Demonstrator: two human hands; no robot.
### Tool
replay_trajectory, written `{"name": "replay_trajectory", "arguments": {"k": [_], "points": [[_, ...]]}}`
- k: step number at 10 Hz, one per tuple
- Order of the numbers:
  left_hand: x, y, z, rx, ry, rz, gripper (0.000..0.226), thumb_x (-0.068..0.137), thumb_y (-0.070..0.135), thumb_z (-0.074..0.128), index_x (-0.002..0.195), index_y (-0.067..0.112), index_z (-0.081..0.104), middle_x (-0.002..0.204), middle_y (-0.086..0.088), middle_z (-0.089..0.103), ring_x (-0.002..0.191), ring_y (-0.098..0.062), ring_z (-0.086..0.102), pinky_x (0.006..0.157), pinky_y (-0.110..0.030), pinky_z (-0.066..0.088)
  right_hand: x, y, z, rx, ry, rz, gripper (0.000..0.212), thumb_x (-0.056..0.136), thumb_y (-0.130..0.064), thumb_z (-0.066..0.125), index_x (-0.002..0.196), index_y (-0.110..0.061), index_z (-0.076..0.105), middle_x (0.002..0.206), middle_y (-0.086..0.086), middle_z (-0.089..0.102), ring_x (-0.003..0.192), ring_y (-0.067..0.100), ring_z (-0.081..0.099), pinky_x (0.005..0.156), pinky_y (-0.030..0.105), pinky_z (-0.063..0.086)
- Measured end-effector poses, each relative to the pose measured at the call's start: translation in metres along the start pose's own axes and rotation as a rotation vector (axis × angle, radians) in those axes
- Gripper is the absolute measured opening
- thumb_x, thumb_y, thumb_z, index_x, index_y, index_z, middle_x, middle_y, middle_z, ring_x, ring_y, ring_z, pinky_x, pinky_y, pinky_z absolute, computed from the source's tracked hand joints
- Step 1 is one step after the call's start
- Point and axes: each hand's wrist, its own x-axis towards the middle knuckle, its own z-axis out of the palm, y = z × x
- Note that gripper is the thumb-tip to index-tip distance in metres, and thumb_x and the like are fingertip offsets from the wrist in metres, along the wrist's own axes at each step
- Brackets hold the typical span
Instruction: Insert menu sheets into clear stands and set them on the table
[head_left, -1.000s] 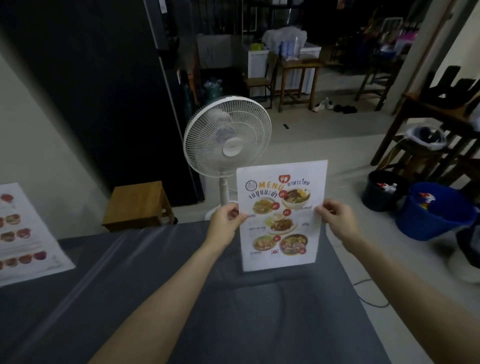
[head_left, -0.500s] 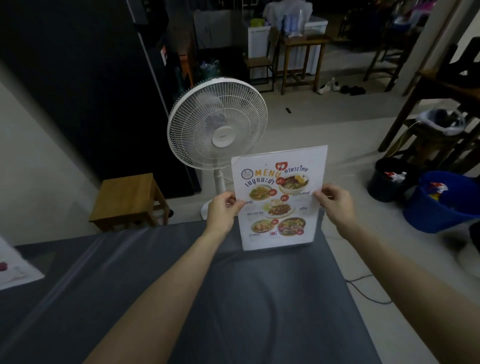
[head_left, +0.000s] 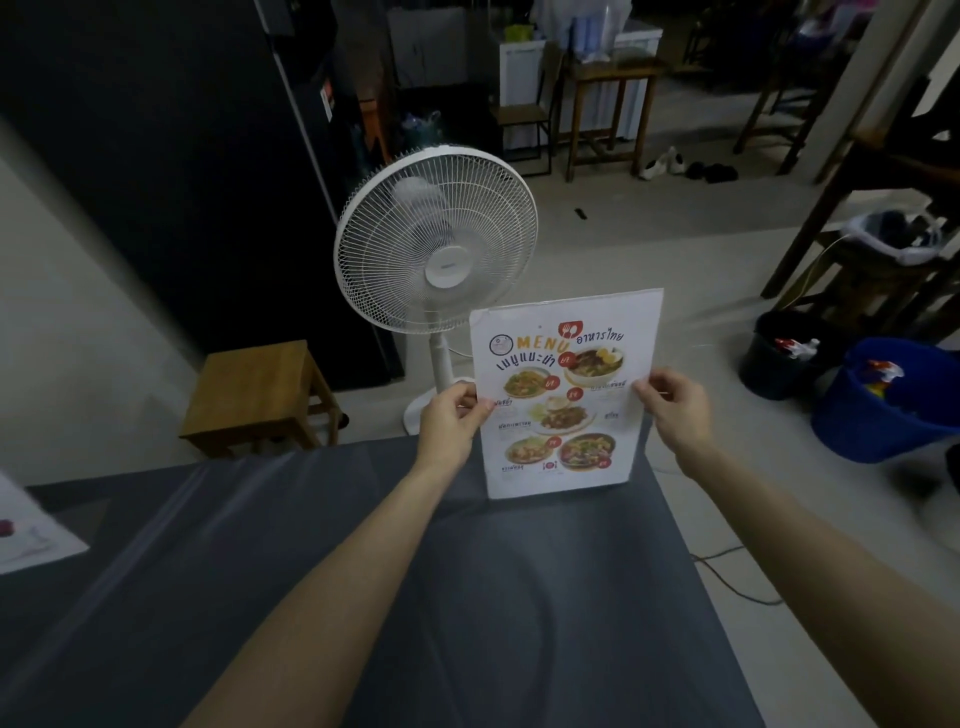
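Carried farther out over the grey-covered worktop (head_left: 363, 597) in the last second, toward its far edge, and lowered until the bottom edge of the menu stand (head_left: 563, 395) meets or nearly meets the cloth; contact itself not certain from this angle. Held upright, tilted slightly, printed side facing the wearer. Left hand (head_left: 449, 423) pinching the left edge, right hand (head_left: 672, 410) pinching the right edge, fingers (head_left: 647, 387) of both closed on the stand at about mid-height. Judged from this: sheet already inside, stand being set down, release not yet made. Clear plastic hard to tell from the paper; only a pale rim along the top and sides hints at it, and the foot or base not visible at all. Spare menu sheets (head_left: 31, 535) cut off at the left border, only a corner showing. Beyond the worktop edge, a wooden stool (head_left: 254, 387) on the floor and a white pedestal fan (head_left: 436, 244), its base partly behind the left hand. Farther right, a blue bucket (head_left: 883, 410), contents indistinct. Room behind too dark to read.
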Motion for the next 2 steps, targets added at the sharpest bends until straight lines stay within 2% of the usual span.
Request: {"name": "replay_trajectory", "arguments": {"k": [1,2], "points": [[-0.007,0.005,-0.005,-0.024,-0.075,-0.028,0.022,0.091,0.016,0.064,0.11,0.005,0.063,0.101,0.0,0.067,0.099,-0.02,0.066,0.082,-0.03,0.056,-0.006,-0.004,-0.001,0.004,-0.005,0.026,0.035,0.089,-0.018,0.06,0.121,-0.003,0.058,0.117,0.01,0.064,0.105,0.026,0.063,0.09,0.044,0.054],[-0.015,-0.003,-0.013,0.018,-0.068,-0.052,0.035,0.092,0.016,0.063,0.124,0.004,0.056,0.117,-0.003,0.064,0.106,-0.015,0.062,0.089,-0.023,0.05,-0.017,0.001,-0.004,-0.18,0.089,-0.017,0.044,0.089,-0.021,0.061,0.13,-0.005,0.053,0.128,0.013,0.061,0.116,0.028,0.059,0.097,0.045,0.05]]}}
